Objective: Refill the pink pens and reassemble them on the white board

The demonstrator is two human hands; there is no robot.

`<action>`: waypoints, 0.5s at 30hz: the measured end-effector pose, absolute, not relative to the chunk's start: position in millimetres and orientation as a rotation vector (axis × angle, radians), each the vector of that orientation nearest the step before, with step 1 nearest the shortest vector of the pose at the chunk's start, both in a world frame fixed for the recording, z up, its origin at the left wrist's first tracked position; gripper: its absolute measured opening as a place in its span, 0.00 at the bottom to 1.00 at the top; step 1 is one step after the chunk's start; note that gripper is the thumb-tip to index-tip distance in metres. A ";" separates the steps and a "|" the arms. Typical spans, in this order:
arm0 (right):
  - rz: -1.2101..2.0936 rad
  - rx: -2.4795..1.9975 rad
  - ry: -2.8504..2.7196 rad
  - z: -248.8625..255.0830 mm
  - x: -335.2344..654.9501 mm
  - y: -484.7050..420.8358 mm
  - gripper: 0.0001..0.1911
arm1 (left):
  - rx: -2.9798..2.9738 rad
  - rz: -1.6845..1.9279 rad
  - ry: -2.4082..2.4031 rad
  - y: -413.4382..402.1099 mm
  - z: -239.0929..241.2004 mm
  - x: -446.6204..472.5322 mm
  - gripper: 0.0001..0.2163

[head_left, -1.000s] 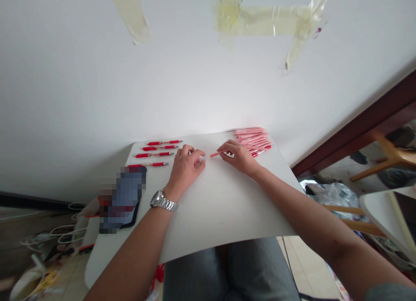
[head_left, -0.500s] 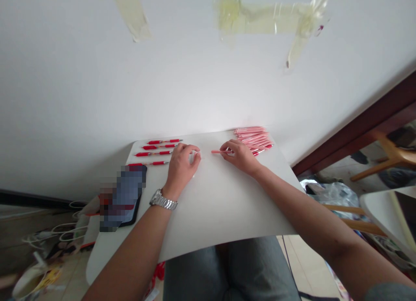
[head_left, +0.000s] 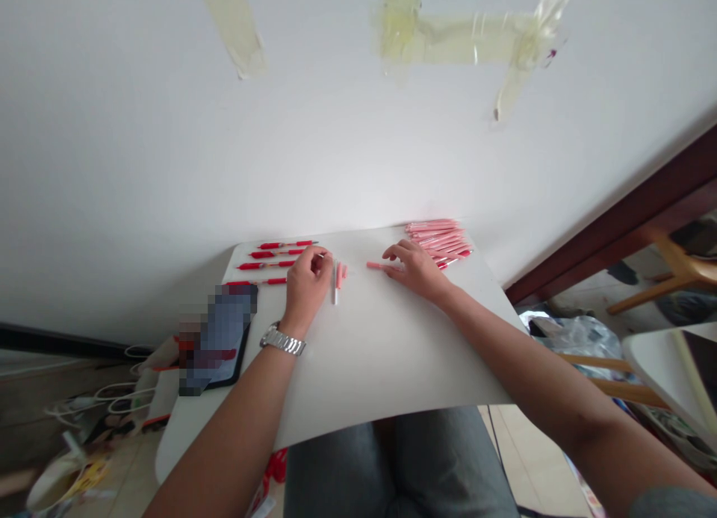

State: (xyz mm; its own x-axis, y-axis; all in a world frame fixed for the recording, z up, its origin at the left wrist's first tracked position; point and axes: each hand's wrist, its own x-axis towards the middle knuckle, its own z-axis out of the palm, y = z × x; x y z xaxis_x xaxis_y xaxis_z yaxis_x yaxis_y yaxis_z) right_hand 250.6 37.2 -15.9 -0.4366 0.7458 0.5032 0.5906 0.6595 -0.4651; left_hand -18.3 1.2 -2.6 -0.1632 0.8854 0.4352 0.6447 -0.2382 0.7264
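My left hand [head_left: 308,278] is over the table, left of centre, its thumb and fingers curled together. Whatever may be between them is too small and hidden to make out. Just right of its fingertips lie a thin white tube [head_left: 335,288] and short pink pieces [head_left: 340,275]. At the right, my right hand [head_left: 413,269] loosely holds a slim pink pen [head_left: 376,265] low over the tabletop. The pen's pink end points left; its other end is hidden by the hand. Its index finger is arched above the pen.
Several red pens [head_left: 263,266] lie in rows at the table's left. A pile of pink pens [head_left: 440,234] sits at the back right, against the wall. A phone [head_left: 238,354], partly blurred out, rests on the left edge of the white table [head_left: 381,354].
My left hand has drawn slightly left and its fingers have closed, uncovering the white tube and pink pieces. The right index finger has lifted a little; the pink pen has hardly moved.
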 end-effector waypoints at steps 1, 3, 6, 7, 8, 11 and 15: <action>0.290 -1.021 -2.163 -14.1 250.6 36.2 0.07 | 1.813 1.370 1.759 1.6 -2.6 -18.7 0.06; 0.291 -1.014 -2.149 -9.6 250.1 33.3 0.05 | 1.763 1.392 1.766 2.3 -2.4 -19.4 0.06; 0.306 -1.028 -2.117 -3.5 247.7 28.4 0.04 | 1.722 1.417 1.771 3.2 -2.0 -19.8 0.07; 0.325 -1.039 -2.098 -2.3 246.8 27.0 0.05 | 1.718 1.421 1.770 3.4 -1.9 -19.9 0.07; 0.350 -1.054 -2.074 -1.6 245.9 25.8 0.06 | 1.715 1.426 1.768 3.6 -1.7 -20.1 0.07; 0.431 -1.114 -2.011 -1.8 244.6 23.9 0.08 | 1.704 1.437 1.769 4.2 -1.3 -21.5 0.07; 0.465 -1.173 -1.994 -3.6 246.0 24.0 0.10 | 1.685 1.456 1.765 5.6 -2.2 -24.1 0.08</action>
State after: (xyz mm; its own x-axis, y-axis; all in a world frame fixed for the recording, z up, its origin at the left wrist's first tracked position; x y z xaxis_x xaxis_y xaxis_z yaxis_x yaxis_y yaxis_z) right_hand 246.0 24.0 -3.6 -0.2871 0.8570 0.4279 0.5790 0.5111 -0.6352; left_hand -24.1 5.6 -2.2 -0.2677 0.8717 0.4105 0.5691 -0.2008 0.7974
